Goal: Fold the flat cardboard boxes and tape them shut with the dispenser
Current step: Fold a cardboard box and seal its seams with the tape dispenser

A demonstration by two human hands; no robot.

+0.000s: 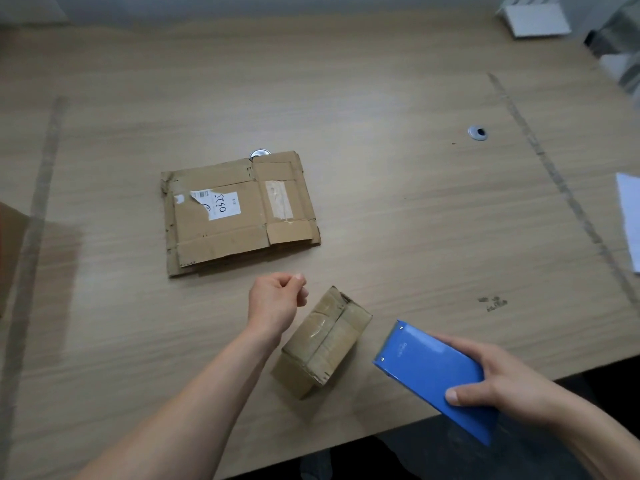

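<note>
A pale wood-grain bench point(381, 98) has a round cable grommet point(477, 132) toward its far right; a pale wall point(242, 5) rises behind.

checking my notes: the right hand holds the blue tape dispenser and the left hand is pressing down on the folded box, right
Not quite. In the head view the left hand hangs curled beside the folded box, not pressing on it. The right hand does hold the blue tape dispenser.

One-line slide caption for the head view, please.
Right hand holds the blue tape dispenser beside a taped small box; flattened boxes wait beyond the left hand.

Folded box point(322, 341) sits before flat boxes point(239, 211).
</note>
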